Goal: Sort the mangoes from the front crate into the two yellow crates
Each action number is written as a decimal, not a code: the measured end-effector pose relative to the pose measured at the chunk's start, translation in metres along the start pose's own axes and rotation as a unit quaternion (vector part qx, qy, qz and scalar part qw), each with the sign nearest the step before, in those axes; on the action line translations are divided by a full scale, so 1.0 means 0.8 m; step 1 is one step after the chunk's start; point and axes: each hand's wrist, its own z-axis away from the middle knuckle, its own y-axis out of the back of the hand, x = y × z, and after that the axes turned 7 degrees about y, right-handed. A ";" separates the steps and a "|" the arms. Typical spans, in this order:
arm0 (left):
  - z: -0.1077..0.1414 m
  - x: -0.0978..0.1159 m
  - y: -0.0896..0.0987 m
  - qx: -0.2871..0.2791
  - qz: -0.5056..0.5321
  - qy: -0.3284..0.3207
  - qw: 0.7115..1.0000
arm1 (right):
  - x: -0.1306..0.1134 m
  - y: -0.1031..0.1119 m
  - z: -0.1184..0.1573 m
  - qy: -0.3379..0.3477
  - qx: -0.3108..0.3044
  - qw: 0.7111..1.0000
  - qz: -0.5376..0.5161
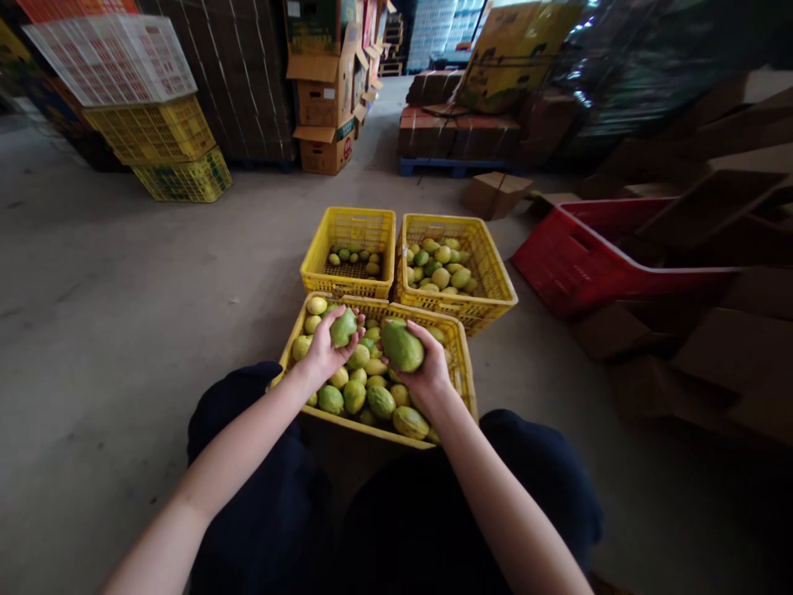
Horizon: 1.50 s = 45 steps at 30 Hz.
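Note:
My left hand [331, 339] is closed round a small green guava [343, 329], which rests against its fingers and palm. Another, larger green guava [402, 347] sits in my right hand [430, 364], its fingers curled about the far side and partly hidden. Both hands are over the near yellow crate [377, 430], which stands between my knees. Inside it lie many yellow and green guavas [354, 397], some with ridged skin. The two held fruits are apart from each other and above the heap.
Behind the near crate stand a yellow crate [315, 248] with several small green fruits and another yellow crate [489, 281] holding more yellowish ones. To the right are a red bin [576, 256] and loose cardboard boxes [712, 355]. Stacked crates [161, 132] stand at the left.

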 end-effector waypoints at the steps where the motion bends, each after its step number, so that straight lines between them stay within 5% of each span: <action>1: 0.000 0.001 0.000 0.003 0.011 0.011 1.000 | 0.000 0.001 0.000 -0.009 0.002 1.000 0.000; 7: -0.007 -0.001 0.003 -0.019 0.034 0.022 0.999 | -0.001 0.010 -0.008 -0.053 -0.003 0.998 -0.027; 17: -0.006 0.000 0.002 -0.078 0.046 0.002 0.996 | 0.002 0.004 -0.005 0.014 0.038 0.998 -0.038; 22: -0.007 -0.001 0.001 -0.115 -0.013 0.005 0.993 | 0.000 0.005 -0.004 -0.017 0.050 0.997 -0.054; 29: -0.004 -0.007 -0.002 -0.087 -0.115 -0.040 0.989 | 0.004 0.006 -0.006 0.017 0.071 0.993 -0.096; 36: -0.005 -0.008 -0.013 -0.023 0.001 -0.055 0.998 | 0.005 0.009 -0.011 0.053 0.103 0.987 -0.111; 40: -0.013 -0.012 -0.009 -0.030 0.040 -0.061 0.997 | 0.015 0.009 -0.010 0.047 0.083 0.991 -0.096; 45: -0.022 -0.028 0.000 -0.015 -0.032 -0.119 0.992 | 0.031 0.007 -0.005 0.057 0.043 0.995 -0.076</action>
